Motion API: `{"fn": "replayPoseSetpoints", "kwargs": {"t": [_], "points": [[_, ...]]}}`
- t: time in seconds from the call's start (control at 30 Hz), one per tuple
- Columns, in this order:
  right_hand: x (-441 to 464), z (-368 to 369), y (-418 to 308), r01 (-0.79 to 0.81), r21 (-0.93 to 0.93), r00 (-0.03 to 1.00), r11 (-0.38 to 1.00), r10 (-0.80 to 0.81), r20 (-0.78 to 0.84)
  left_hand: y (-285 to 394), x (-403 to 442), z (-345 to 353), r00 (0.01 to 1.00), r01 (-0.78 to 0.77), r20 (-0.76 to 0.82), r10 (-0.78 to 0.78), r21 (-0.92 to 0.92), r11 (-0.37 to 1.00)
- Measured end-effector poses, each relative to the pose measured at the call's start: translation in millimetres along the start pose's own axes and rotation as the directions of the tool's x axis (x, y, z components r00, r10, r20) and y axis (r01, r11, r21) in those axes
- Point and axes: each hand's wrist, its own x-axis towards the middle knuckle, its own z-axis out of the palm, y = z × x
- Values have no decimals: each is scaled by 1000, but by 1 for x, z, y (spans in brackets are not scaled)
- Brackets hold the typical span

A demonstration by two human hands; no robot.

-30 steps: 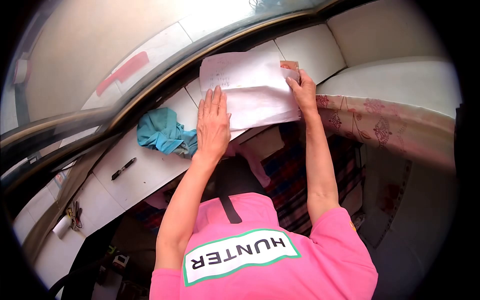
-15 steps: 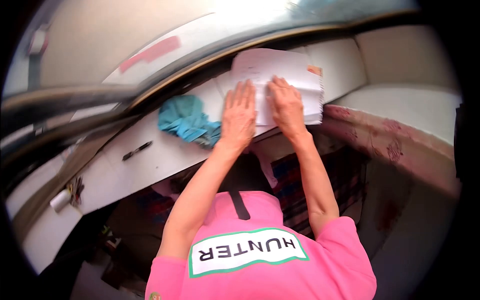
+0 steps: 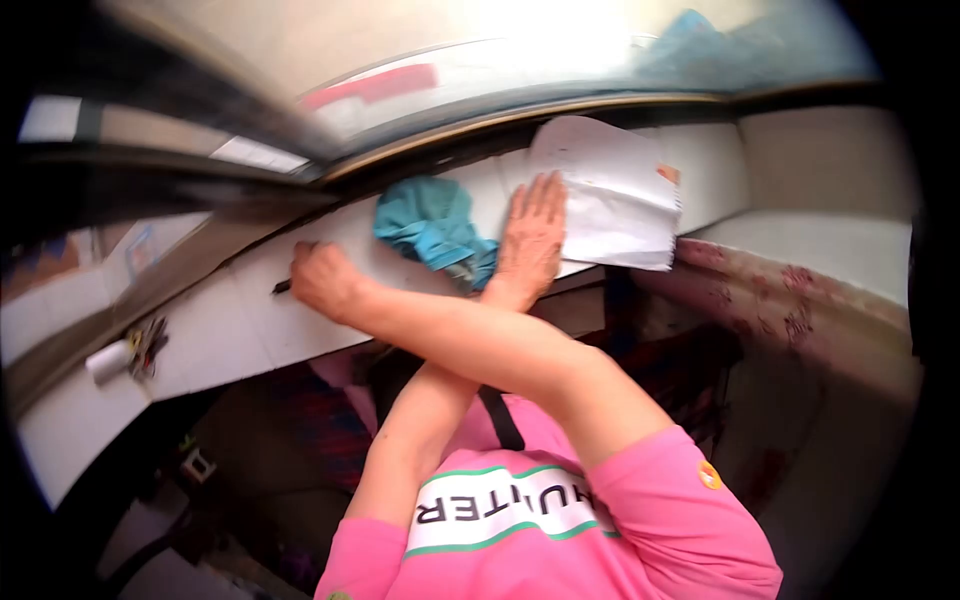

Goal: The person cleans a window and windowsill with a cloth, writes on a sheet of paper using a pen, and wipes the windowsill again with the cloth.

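My left hand (image 3: 533,240) lies flat, fingers stretched out, on the left part of the white paper (image 3: 620,210). The sheet is creased, and an orange patch shows at its upper right corner. My right arm crosses over my left forearm, and my right hand (image 3: 325,278) is closed at the black pen (image 3: 282,287) on the white ledge. Only one end of the pen sticks out past the fingers. Between my two hands is a crumpled teal cloth (image 3: 430,222), its right end close to my left wrist.
At the lower left of the ledge (image 3: 240,310) are a white roll (image 3: 108,362) and a bundle of thin items (image 3: 148,350). A window frame runs along the far edge. Patterned pink fabric (image 3: 780,295) hangs at the right.
My right hand has left the paper and crossed over my left arm to the pen. My left hand stays on the paper. The view has shifted left.
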Motion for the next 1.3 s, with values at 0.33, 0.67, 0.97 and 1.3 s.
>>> {"fn": "replayPoseSetpoints", "kwargs": {"t": [0.33,0.67,0.97,1.3], "points": [[-70,-66,30,10,317,964,949,75,-256,-8,-3,-4,986,-69,-160,34,-216,974],[-251,-120,137,256,966,161,48,983,-92,-19,4,-14,981,-67,-190,35,-166,984],[-248,-45,192,234,971,156,58,983,-96,-26,9,-14,977,-62,-213,13,-224,973],[-237,-15,182,-222,881,86,418,908,-410,-27,9,-4,970,-29,-242,-15,-178,984]]}}
